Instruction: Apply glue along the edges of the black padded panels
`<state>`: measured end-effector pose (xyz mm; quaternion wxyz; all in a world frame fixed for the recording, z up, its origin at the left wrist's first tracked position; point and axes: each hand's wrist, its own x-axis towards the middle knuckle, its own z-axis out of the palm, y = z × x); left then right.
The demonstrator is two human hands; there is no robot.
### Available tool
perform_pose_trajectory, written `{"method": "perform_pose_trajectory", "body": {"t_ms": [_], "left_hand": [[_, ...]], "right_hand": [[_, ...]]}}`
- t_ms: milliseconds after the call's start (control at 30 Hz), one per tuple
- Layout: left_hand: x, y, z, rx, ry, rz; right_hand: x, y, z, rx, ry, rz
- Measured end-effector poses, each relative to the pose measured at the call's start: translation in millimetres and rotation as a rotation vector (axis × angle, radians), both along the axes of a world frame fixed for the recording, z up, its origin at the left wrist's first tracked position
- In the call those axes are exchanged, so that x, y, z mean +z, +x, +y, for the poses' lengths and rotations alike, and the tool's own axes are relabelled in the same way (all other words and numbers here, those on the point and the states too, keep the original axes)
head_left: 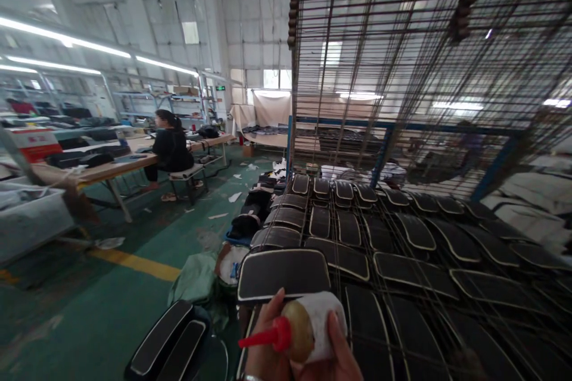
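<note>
A white squeeze bottle (pixel 322 324) lies tilted on its side between my two hands. Its yellowish shoulder is stained, and its red pointed nozzle (pixel 263 336) points left. My left hand (pixel 263 348) is behind and under the nozzle end, its fingers partly hidden by the bottle. Around the body closes my right hand (pixel 342 354), thumb along the near side. Just beyond the bottle is a black curved panel (pixel 283 274) with a pale edge line, at the near left corner of a wire rack layer covered in similar panels (pixel 404 283).
Raised wire shelves (pixel 379 30) rise above the panels on a blue frame (pixel 384 152). More black panels (pixel 172 342) are low at the left, near a green cloth sack (pixel 196 280). A person (pixel 170 146) sits at a worktable (pixel 114 169); paper scraps litter the green floor (pixel 134 303).
</note>
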<state>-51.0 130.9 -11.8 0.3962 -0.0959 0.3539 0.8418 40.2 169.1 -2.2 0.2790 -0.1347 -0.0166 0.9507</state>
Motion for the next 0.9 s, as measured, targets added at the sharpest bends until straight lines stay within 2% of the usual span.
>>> {"method": "perform_pose_trajectory", "body": {"t_ms": [100, 267, 367, 433, 500, 567, 600, 667, 733, 800, 833, 900], "left_hand": [[-12.3, 3, -3, 0.012, 0.039, 0.043], [-6.9, 12, -13, -0.137, 0.154, -0.007], [-24.9, 2, -48, -0.234, 0.214, 0.028], [-40.7, -18, -84, -0.281, 0.116, 0.052], [-46.5, -47, -119, -0.219, -0.046, 0.104], [-35.0, -77, -145, -0.176, -0.141, 0.159], [-22.9, -91, -151, -0.179, -0.179, 0.206], [9.3, -111, -152, -0.291, -0.235, 0.414], [43.3, -121, -139, -0.495, -0.300, 0.607], [69.5, -121, -121, -0.691, -0.351, 0.765], [78.0, -119, -112, -0.771, -0.378, 0.817], [85.9, -113, -95, -0.863, -0.388, 0.864]], "right_hand": [[4.4, -2, 0, 0.040, -0.004, 0.029], [9.9, 1, 6, 0.092, 0.047, 0.054], [16.4, 9, 14, 0.179, 0.106, 0.034], [24.6, 16, 18, 0.209, 0.107, -0.028], [34.5, 22, 21, 0.204, 0.094, -0.112], [43.2, 28, 22, 0.207, 0.090, -0.180], [46.2, 31, 22, 0.218, 0.100, -0.200], [48.8, 36, 23, 0.256, 0.139, -0.224], [47.3, 40, 23, 0.318, 0.197, -0.240], [43.3, 43, 23, 0.379, 0.240, -0.240], [40.8, 44, 22, 0.394, 0.256, -0.231], [35.0, 45, 21, 0.403, 0.276, -0.210]]}}
